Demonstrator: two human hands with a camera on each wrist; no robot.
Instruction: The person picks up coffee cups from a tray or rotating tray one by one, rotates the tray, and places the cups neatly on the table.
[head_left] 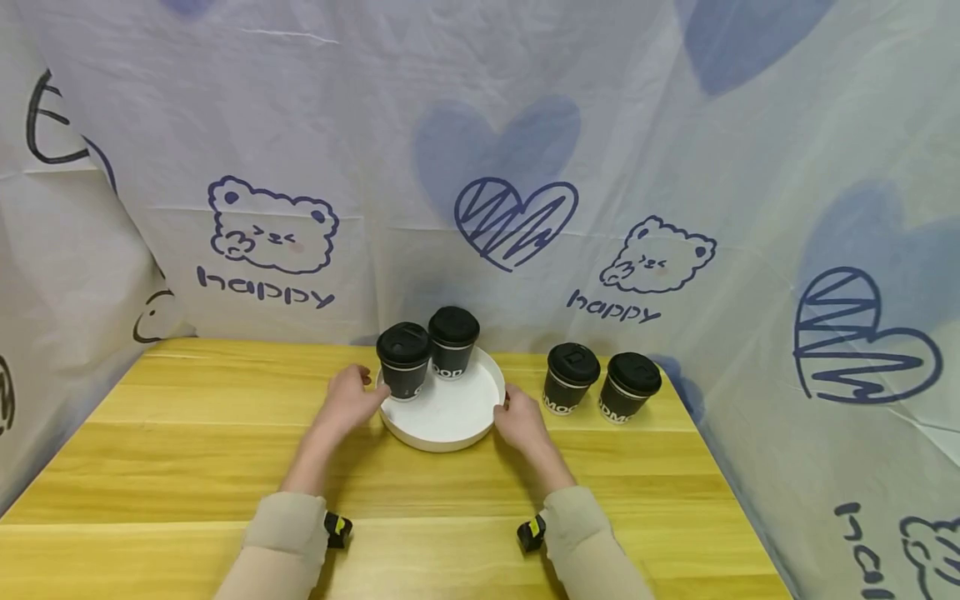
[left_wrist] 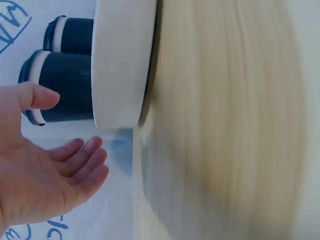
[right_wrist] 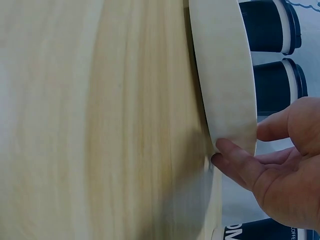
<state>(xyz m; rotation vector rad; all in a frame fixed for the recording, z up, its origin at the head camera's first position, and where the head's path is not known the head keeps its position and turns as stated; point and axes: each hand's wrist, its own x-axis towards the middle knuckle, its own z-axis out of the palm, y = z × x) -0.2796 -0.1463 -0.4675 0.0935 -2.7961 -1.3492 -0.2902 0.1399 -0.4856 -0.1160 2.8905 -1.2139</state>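
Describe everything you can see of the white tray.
The white tray is round and shallow, with a flat floor and low wall; it looks smooth, perhaps plastic. It is right way up toward the far side of the wooden table; whether it is lifted is unclear. Two black lidded cups stand toward its back left. The right hand grips its right side; the left hand is beside its left.
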